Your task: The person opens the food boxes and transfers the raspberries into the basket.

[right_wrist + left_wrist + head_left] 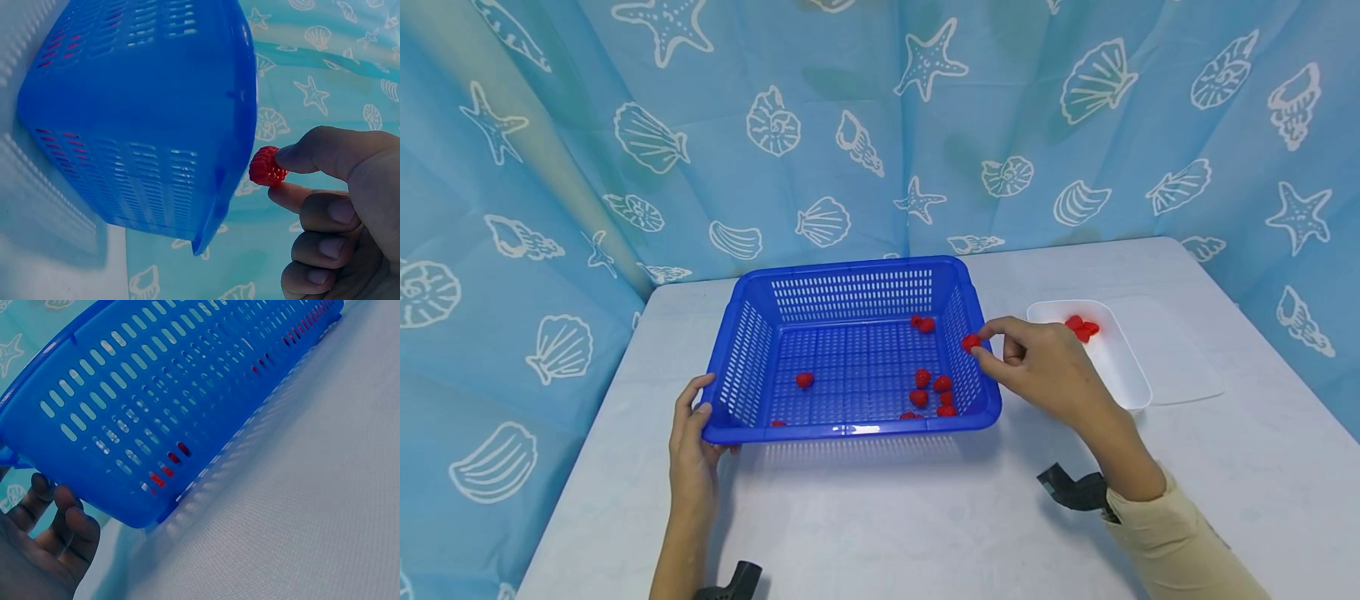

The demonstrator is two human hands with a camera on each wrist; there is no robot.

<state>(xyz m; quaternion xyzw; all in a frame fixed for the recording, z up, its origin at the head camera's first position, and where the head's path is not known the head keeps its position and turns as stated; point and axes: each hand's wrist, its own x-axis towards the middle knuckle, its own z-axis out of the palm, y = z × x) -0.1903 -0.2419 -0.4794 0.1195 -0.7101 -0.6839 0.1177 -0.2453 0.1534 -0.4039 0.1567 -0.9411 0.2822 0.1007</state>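
Observation:
A blue plastic basket [857, 434] with slotted walls stands on the table, several red raspberries [919, 397] lying loose on its bottom. My left hand [691, 450] grips the basket's near left corner by the rim; its curled fingers [81, 525] show under the rim in the left wrist view. Between thumb and index finger, my right hand [1048, 367] pinches one raspberry [269, 166] at the basket's right rim. The other fingers of that hand are curled in. To the right, a white container [1123, 367] holds a few more raspberries [1081, 327].
A flat translucent lid [1180, 358] lies on the white-covered table [880, 525] to the right of the container, partly behind it. A blue curtain [865, 75] with white shells and starfish hangs behind the table and along both sides.

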